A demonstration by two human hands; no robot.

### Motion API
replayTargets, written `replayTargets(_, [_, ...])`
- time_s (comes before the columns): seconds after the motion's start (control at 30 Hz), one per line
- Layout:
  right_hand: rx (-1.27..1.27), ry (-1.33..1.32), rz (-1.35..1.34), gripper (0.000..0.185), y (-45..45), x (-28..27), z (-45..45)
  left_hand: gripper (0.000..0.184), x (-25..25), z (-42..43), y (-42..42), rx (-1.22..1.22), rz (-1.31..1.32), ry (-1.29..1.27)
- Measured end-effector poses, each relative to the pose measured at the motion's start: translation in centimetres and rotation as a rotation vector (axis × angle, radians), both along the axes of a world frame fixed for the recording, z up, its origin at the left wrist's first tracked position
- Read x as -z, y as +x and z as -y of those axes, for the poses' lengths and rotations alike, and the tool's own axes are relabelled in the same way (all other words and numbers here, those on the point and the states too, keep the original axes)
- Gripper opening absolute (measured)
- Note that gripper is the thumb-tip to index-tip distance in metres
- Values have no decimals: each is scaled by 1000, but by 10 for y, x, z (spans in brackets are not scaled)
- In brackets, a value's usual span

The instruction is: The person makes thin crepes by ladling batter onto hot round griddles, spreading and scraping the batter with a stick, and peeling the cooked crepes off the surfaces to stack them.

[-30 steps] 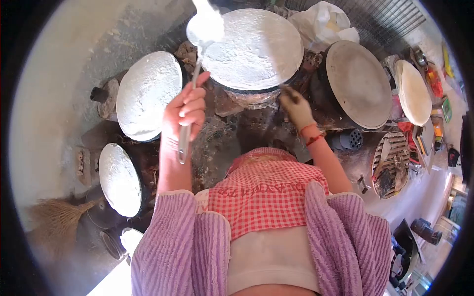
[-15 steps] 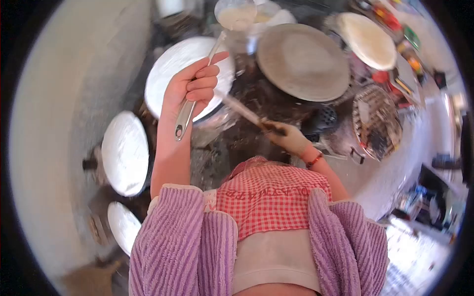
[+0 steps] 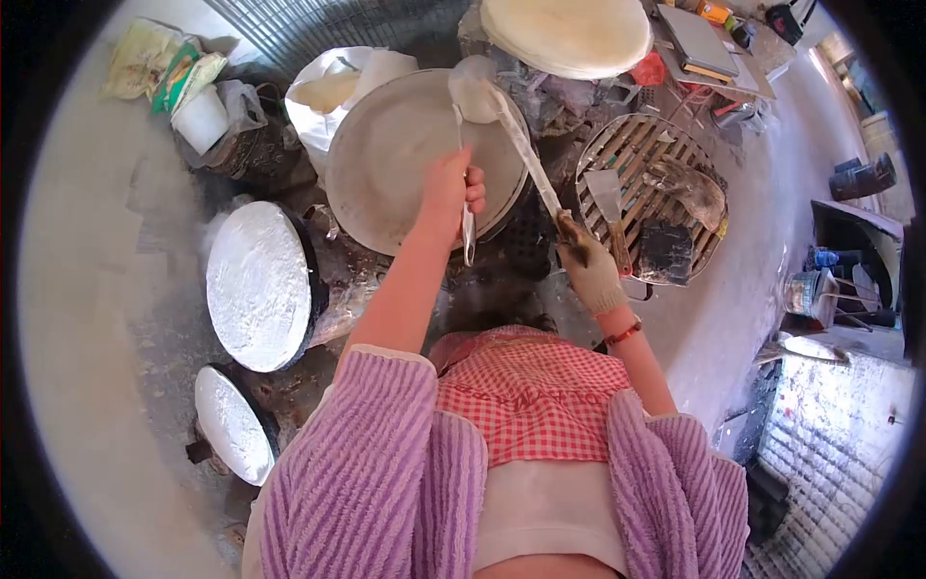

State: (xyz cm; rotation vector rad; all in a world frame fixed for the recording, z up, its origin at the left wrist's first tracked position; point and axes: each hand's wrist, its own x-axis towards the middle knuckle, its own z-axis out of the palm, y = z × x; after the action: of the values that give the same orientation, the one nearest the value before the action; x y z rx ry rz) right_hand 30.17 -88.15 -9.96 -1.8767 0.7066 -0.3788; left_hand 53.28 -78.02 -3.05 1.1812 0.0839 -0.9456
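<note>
My left hand [image 3: 450, 193] is closed round the handle of a metal ladle [image 3: 469, 246], above a large round grey griddle [image 3: 386, 164]. The ladle's bowl [image 3: 473, 85] is over the griddle's far right part; its contents are unclear. In a pale work glove, my right hand [image 3: 590, 272] grips a long flat spreader [image 3: 529, 154] with a pale-coated blade. The blade's far end reaches the ladle bowl, and I cannot tell whether they touch. On the left stand two dark-rimmed round griddles, a bigger one [image 3: 258, 287] and a smaller one [image 3: 231, 425], both covered with a white layer.
A stack of thin round flatbreads [image 3: 569, 34] lies at the far right. Nearer, a round slatted rack [image 3: 603, 154] carries a scraper [image 3: 608, 198], a worn cloth [image 3: 690, 188] and a black block [image 3: 666, 253]. Behind the griddle are a white-lined container [image 3: 313, 121] and a white bucket [image 3: 201, 118].
The view has turned to the right. My left hand has moved with the ladle from over a white-covered griddle to over the grey one. The spreader now points up toward the ladle bowl.
</note>
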Motion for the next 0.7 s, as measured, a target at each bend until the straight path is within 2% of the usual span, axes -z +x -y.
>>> replayTargets(0.13, [-8,-140,-324,37,7,1,11,21,38,15,51,12,110,38])
replayTargets(0.17, [-5,-161,-311,37,13,2,12,20,46,15,73,19,153,26])
replayTargets(0.27, [-21,-198,-262,36,38,3,6,26,51,-2,111,-185,337,98])
replayTargets(0.33, [-46,-199,-184,36,86,-3,4,32,29,-22,110,-348,211,-79])
replayTargets(0.37, [-68,-173,-243,34,111,-20,3,35,15,-37,101,-430,146,-162])
replayTargets(0.47, [-146,-268,-282,32,169,-9,8,42,-12,-82,64,-395,9,-179])
replayTargets(0.57, [-183,-192,-427,35,196,-31,10,41,6,-163,58,-172,40,-53])
replayTargets(0.63, [-84,-7,-199,37,164,-32,4,42,-9,-216,38,-290,110,47])
replayTargets(0.7, [5,-25,-22,40,132,-11,-4,38,-26,-275,25,-483,163,70])
